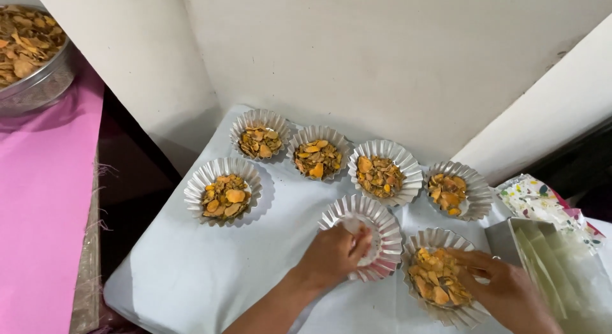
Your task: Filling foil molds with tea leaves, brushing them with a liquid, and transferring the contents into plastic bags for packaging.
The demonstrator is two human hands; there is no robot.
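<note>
Resting curled left hand in empty fluted cup, right hand loosely open on filled cup

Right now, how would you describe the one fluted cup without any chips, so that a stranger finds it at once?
Start at the pale blue cloth on the table, where seven silver fluted foil cups sit. Go to the near row of two, under the hands. The empty cup is the one the left hand reaches into; all the others hold orange-brown chips.
</note>
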